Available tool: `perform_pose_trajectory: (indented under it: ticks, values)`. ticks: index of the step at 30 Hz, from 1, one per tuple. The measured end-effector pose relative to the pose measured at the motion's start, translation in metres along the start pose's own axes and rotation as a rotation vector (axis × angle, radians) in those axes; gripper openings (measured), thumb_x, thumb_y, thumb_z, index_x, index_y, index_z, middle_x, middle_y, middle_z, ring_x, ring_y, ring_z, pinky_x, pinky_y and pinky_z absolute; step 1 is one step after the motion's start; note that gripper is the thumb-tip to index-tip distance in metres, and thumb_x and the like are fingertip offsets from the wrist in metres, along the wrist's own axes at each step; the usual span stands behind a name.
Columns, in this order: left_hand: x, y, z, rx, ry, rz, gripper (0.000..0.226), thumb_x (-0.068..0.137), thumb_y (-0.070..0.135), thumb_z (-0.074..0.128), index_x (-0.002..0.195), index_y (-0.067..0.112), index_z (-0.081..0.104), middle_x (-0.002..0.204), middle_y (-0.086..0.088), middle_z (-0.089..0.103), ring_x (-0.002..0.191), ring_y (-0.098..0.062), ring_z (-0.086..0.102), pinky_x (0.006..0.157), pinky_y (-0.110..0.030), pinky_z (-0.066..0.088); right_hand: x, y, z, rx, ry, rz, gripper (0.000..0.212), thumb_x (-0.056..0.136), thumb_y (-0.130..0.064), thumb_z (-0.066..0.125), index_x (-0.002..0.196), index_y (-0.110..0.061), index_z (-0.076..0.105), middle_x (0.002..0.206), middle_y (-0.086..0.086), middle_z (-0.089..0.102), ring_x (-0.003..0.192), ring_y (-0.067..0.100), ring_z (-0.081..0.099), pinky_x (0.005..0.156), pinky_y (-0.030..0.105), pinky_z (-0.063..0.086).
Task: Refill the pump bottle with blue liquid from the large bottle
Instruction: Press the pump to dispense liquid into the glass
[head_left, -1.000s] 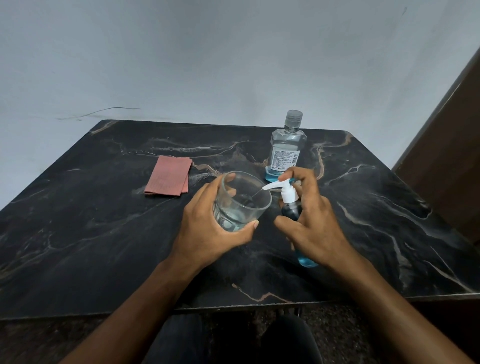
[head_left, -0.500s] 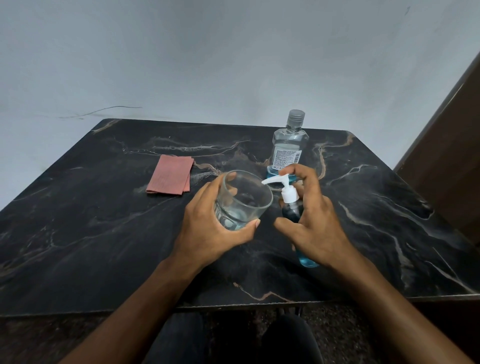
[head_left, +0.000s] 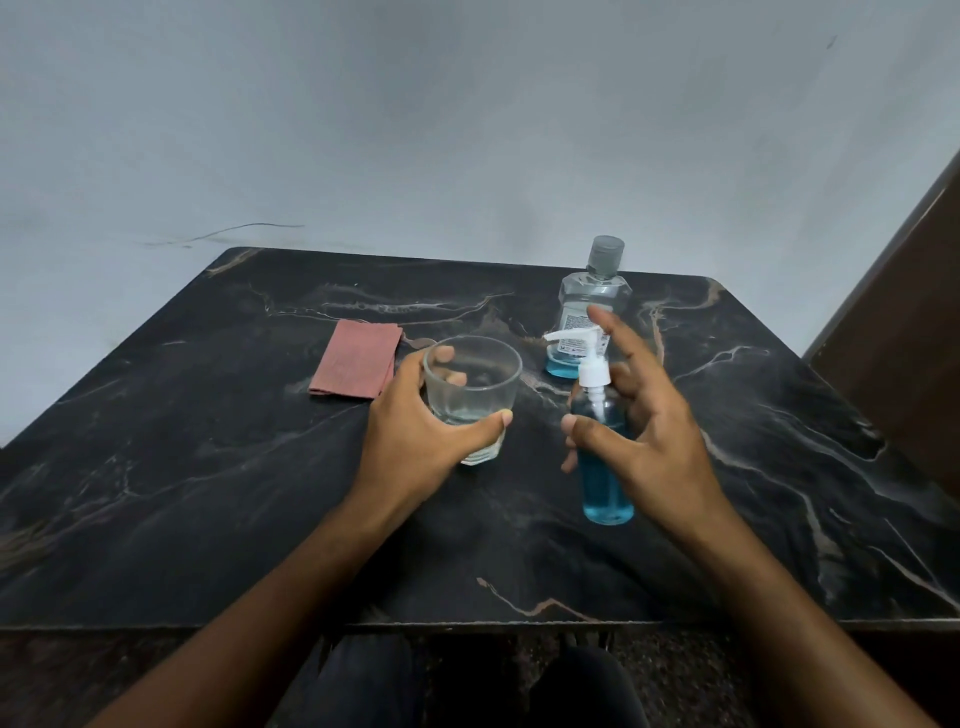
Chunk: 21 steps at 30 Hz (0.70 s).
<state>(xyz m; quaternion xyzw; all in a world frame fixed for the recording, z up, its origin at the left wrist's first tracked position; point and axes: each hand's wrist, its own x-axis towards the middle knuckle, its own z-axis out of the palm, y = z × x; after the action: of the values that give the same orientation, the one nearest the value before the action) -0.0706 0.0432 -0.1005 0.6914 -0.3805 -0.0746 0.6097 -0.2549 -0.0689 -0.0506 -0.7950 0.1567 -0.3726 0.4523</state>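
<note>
Right hand (head_left: 644, 431) lifts off the pump, fingers now spread beside the pump bottle (head_left: 602, 457); left hand (head_left: 415, 436) grips the glass (head_left: 470, 384).

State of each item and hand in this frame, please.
Pump bottle: upright on table, pump fitted, mostly full of blue liquid.
Large bottle: upright, capped, little blue liquid at the bottom.
Glass: upright, looks nearly empty.
Cloth: folded, flat.
Left hand: grips the glass.
Right hand: fingers spread beside the pump bottle.

Marble table (head_left: 208, 467): cloth (head_left: 356, 366), bottles, glass (head_left: 472, 384).
</note>
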Motion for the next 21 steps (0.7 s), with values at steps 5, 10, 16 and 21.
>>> perform_pose_trajectory:
  ticks: [5, 10, 16, 21]
  values:
    - [0.034, -0.011, -0.002, 0.083, 0.038, -0.075, 0.078, 0.059, 0.037, 0.095, 0.125, 0.030, 0.055, 0.106, 0.011, 0.071, 0.101, -0.006, 0.067, 0.086, -0.018, 0.051, 0.003, 0.009, 0.001, 0.043, 0.033, -0.041, 0.099, 0.084, 0.001, 0.075, 0.154, -0.046, 0.024, 0.132, -0.014, 0.065, 0.111, 0.011, 0.067, 0.102, 0.026, 0.051]
    - [0.069, -0.013, -0.004, 0.118, 0.059, -0.103, 0.076, 0.062, 0.036, 0.091, 0.127, 0.028, 0.052, 0.107, 0.011, 0.069, 0.098, -0.005, 0.065, 0.074, -0.013, 0.046, 0.004, 0.014, 0.006, 0.081, 0.034, -0.022, 0.100, 0.084, -0.006, 0.077, 0.157, -0.043, 0.018, 0.119, -0.011, 0.069, 0.108, 0.016, 0.068, 0.097, 0.023, 0.052]
    - [0.094, -0.019, 0.006, 0.148, 0.055, -0.174, 0.079, 0.063, 0.035, 0.089, 0.131, 0.025, 0.050, 0.113, 0.008, 0.068, 0.102, -0.013, 0.066, 0.084, -0.026, 0.052, 0.004, 0.013, 0.011, 0.096, 0.044, 0.034, 0.107, 0.070, -0.028, 0.083, 0.155, -0.044, 0.019, 0.111, -0.007, 0.071, 0.107, 0.011, 0.070, 0.095, 0.024, 0.054]
    - [0.098, -0.024, 0.009, 0.144, 0.052, -0.214, 0.083, 0.062, 0.039, 0.086, 0.134, 0.025, 0.049, 0.117, 0.007, 0.066, 0.107, -0.017, 0.065, 0.097, -0.042, 0.055, 0.005, 0.015, 0.009, 0.164, 0.030, 0.072, 0.104, 0.064, -0.022, 0.085, 0.153, -0.037, 0.032, 0.110, 0.002, 0.073, 0.107, 0.017, 0.071, 0.098, 0.035, 0.055]
